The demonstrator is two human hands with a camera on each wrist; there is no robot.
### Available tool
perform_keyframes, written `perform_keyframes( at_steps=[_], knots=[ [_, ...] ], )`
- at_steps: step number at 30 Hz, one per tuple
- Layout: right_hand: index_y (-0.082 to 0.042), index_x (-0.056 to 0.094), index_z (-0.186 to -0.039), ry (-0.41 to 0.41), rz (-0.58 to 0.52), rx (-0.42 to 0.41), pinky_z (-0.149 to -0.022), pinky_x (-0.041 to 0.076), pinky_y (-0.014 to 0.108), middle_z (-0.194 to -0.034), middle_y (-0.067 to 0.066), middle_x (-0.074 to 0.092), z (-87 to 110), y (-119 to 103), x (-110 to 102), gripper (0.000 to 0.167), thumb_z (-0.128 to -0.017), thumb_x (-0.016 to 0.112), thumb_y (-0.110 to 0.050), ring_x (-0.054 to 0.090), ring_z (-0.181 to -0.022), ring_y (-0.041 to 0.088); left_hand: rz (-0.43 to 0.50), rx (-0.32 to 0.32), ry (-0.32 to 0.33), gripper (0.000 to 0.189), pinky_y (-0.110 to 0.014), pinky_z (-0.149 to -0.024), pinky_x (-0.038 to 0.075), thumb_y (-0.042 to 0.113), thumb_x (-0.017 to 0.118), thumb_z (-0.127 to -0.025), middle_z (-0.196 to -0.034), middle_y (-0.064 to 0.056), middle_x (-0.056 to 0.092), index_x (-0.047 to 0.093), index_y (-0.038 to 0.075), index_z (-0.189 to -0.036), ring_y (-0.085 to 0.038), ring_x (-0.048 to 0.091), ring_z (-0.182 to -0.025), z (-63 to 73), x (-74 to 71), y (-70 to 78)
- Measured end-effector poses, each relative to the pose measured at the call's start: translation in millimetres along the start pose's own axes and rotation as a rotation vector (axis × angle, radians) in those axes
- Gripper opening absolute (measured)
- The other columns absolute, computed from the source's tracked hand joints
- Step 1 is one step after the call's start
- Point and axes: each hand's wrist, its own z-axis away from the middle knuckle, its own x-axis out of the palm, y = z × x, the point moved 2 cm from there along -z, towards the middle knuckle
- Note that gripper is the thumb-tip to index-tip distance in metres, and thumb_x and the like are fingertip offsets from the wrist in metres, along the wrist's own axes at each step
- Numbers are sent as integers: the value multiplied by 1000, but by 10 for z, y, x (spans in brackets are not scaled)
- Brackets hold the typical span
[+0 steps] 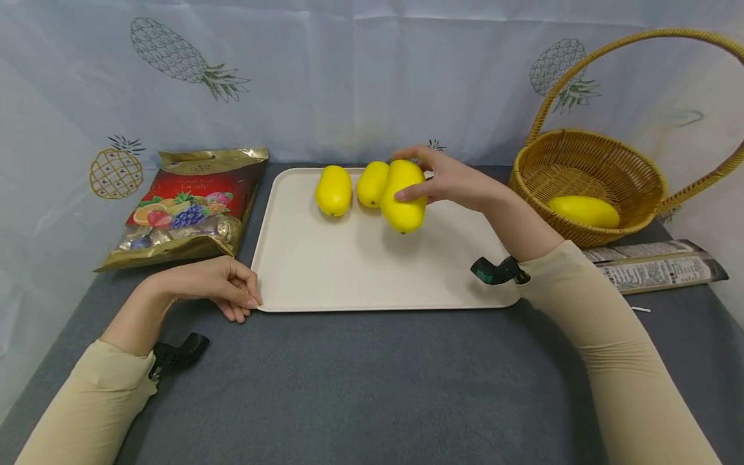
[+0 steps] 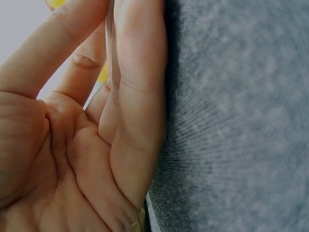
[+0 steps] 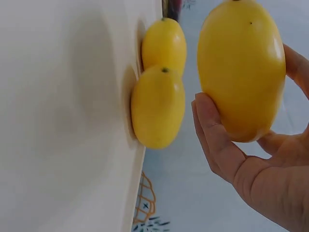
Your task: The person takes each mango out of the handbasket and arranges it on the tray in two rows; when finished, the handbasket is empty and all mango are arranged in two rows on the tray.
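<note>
A smooth yellow mango (image 1: 403,197) is in my right hand (image 1: 450,179), held above the tray between thumb and fingers. The right wrist view shows the same mango (image 3: 241,70) gripped, apart from the tray surface. Two more mangoes lie on the cream tray (image 1: 349,271) toward its back edge: one mango (image 1: 334,190) on the left, and another mango (image 1: 371,184) partly behind the held one. At the tray's front left corner, my left hand (image 1: 217,287) pinches the rim, with its lower fingers by the table; its palm (image 2: 72,145) fills much of the left wrist view.
A wicker basket (image 1: 523,184) with a tall handle stands at the right, with one mango (image 1: 584,212) inside. Under its front lies a flat printed packet (image 1: 657,274), with a small white stick (image 1: 641,309) nearby. A candy bag (image 1: 186,206) leans at the back left.
</note>
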Motion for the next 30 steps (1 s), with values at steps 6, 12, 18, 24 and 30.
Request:
perform_keyframes(
  at_steps=[6,12,18,24,30],
  knots=[
    [-25,30,-152,-45,24,-25,-97,53,42,-141,13,37,-40,-17,193,79,-87,74,-29,50,-120,26,5,2,0,23,-28,-65,61,14,62,-97,-80,3,71,67,-8,-99,-7,72,-72,-7,2,2],
    [-29,33,-150,-70,74,-38,-94,53,40,-142,11,40,-108,-9,400,79,-84,77,-32,51,-120,27,-1,3,3,23,-29,-65,61,14,62,-97,-79,3,71,67,-8,-99,-7,72,-71,-5,5,1],
    [-32,37,-147,-88,120,-51,-108,42,44,-146,5,40,-180,0,651,79,-80,80,-38,43,-131,23,-12,4,8,23,-30,-65,62,14,62,-97,-79,2,70,67,-8,-99,-8,72,-72,-4,6,0],
    [-34,39,-144,-97,137,-57,-117,33,45,-153,2,35,-233,-11,854,79,-77,82,-41,37,-138,19,-3,3,10,24,-29,-66,61,14,62,-97,-79,2,70,67,-9,-99,-8,72,-72,1,9,13],
    [-30,38,-146,-96,136,-87,-117,34,43,-154,2,35,-256,-59,981,81,-78,81,-40,39,-137,17,-1,-7,14,24,-29,-66,62,14,62,-97,-80,1,70,67,-10,-100,-8,72,-72,9,7,32]
  ],
)
